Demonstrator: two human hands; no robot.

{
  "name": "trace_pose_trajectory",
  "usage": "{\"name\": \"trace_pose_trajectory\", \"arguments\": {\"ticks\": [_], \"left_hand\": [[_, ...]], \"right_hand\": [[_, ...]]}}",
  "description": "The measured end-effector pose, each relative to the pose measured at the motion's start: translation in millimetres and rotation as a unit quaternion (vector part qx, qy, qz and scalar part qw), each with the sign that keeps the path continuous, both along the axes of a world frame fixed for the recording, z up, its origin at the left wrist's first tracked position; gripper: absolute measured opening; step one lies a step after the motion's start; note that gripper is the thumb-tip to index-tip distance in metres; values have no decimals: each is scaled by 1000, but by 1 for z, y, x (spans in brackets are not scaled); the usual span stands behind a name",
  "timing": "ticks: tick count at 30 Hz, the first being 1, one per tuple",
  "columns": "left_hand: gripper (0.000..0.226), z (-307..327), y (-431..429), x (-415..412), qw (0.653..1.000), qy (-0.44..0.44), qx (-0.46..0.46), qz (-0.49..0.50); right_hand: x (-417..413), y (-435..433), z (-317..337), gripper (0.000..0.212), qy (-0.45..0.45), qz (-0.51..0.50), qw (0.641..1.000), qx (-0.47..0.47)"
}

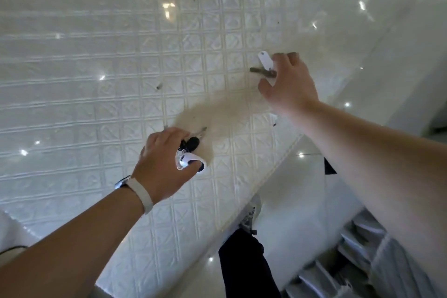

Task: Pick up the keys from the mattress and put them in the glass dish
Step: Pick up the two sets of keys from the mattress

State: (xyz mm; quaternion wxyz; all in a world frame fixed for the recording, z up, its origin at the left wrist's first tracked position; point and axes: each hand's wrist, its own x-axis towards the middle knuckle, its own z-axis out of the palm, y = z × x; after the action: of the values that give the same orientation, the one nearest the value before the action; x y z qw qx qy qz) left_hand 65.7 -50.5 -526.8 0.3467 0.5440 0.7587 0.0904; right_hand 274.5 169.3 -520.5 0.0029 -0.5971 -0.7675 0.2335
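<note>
- The left hand (162, 164) is closing its grip on a key bunch (191, 152) at frame centre, on the mattress (96, 68).
- The right hand (287, 84) is pinching a tagged key (264, 65), upper right.
- Lift both clear before seeking the dish, which is not in view.

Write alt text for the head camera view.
Two bare hands reach onto a white quilted mattress: the left hand grips a key bunch with black fobs, and the right hand closes on a white-tagged key.
</note>
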Motion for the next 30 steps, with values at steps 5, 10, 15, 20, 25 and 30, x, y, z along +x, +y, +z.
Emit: {"name": "trace_pose_trajectory", "arguments": {"ticks": [5,10,15,20,25,30], "left_hand": [[70,-13,-10,-1,996,56,34,-57],[53,-15,-4,3,995,70,50,-47],[41,-18,-4,7,997,61,45,-15],[28,-15,3,14,998,40,39,7],[31,-11,11,19,997,-18,42,57],[30,-8,11,23,985,-79,32,153]], "right_hand": [[-3,11,-21,55,-40,25,999,5],[-6,8,-22,33,-12,27,1000,8],[-11,0,-22,27,-3,31,999,-18],[-9,-11,-22,16,26,14,998,-54],[-8,-21,-22,12,37,1,997,-73],[-9,-31,-21,6,16,23,996,-82]]}}
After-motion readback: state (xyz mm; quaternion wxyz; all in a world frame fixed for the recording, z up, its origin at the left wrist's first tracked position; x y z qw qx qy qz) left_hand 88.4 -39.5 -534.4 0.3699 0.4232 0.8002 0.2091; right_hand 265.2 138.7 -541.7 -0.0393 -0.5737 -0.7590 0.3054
